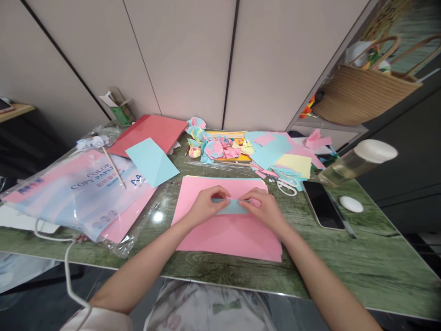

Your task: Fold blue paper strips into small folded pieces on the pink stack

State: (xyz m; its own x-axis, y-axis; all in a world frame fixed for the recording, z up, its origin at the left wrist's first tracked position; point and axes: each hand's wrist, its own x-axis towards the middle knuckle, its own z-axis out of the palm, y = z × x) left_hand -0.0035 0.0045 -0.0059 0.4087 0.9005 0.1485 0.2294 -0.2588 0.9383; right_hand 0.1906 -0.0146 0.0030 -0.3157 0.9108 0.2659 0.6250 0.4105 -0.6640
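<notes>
Green table [379, 262], left hand [206, 203], right hand [267, 211], curled inward, pinching blue paper [234, 208]

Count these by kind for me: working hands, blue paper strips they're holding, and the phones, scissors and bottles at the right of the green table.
Hands: 2, left hand and right hand
Light blue paper strip: 1
Smartphone: 1
White-handled scissors: 1
White-lidded bottle: 1
Total: 6

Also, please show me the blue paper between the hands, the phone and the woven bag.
Blue paper [233, 208]: head view, its middle.
Phone [323, 205]: head view, dark screen.
Woven bag [365, 95]: head view, its side.
</notes>
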